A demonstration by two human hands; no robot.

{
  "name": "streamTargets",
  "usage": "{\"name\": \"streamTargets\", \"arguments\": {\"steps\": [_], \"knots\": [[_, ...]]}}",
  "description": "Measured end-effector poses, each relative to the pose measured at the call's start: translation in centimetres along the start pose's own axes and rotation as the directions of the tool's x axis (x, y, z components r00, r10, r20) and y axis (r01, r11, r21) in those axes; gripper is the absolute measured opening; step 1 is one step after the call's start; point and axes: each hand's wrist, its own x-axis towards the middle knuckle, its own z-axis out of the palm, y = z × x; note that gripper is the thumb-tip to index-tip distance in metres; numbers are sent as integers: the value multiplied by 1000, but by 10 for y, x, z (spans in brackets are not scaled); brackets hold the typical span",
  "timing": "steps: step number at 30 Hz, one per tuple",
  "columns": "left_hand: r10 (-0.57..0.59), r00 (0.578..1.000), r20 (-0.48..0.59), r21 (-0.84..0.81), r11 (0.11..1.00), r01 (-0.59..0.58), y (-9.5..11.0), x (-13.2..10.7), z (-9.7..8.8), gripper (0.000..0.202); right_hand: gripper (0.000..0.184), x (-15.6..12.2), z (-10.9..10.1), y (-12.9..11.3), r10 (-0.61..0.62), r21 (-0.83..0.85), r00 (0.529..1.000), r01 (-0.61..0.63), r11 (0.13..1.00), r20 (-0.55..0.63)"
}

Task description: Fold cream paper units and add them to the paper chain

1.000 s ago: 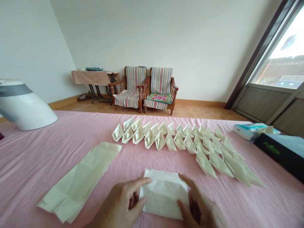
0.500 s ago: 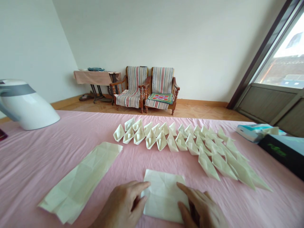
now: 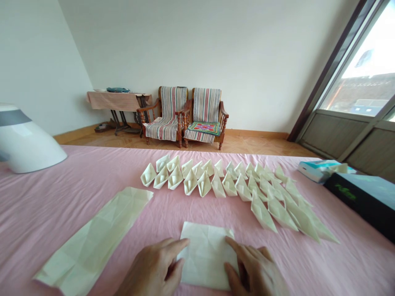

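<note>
A creased, squarish sheet of pale paper (image 3: 207, 257) lies flat in front of me on the pink cloth (image 3: 154, 222). My left hand (image 3: 154, 267) holds its left edge, index finger near the upper corner and thumb lower down. On the opposite edge, the thumb and index finger of my right hand (image 3: 254, 265) do the same; the other fingers of both hands are curled under. To the left lies a long strip of creased paper (image 3: 95, 238). Beyond the sheet stand rows of folded paper boats (image 3: 204, 183), several of them packed close together toward the right.
A white jug with a grey band (image 3: 31, 142) stands at the left. On the right are a blue-and-white tissue box (image 3: 314, 170) and a black box (image 3: 354, 197). Past the cloth's far edge are two wooden armchairs (image 3: 202, 109) and a cloth-covered sewing table (image 3: 112, 100).
The whole view has shifted slightly, so things appear a little further left. Both hands keep the same hold on the paper sheet, which still lies flat.
</note>
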Motion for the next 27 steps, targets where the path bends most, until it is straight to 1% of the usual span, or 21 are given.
{"name": "streamTargets", "arguments": {"steps": [9, 17, 27], "knots": [[-4, 1000, 2, 1, 1000, 4, 0, 0, 1, 39, 25, 1, -2, -1, 9, -61, 1000, -8, 998, 16], [-14, 1000, -5, -3, 1000, 14, 0, 0, 0, 40, 26, 3, -3, 0, -20, -101, 1000, 18, 995, -21], [-12, 1000, -2, 8, 1000, 12, -2, 0, 2, 40, 28, 2, -5, 0, -4, -143, 1000, 3, 990, -5]]}}
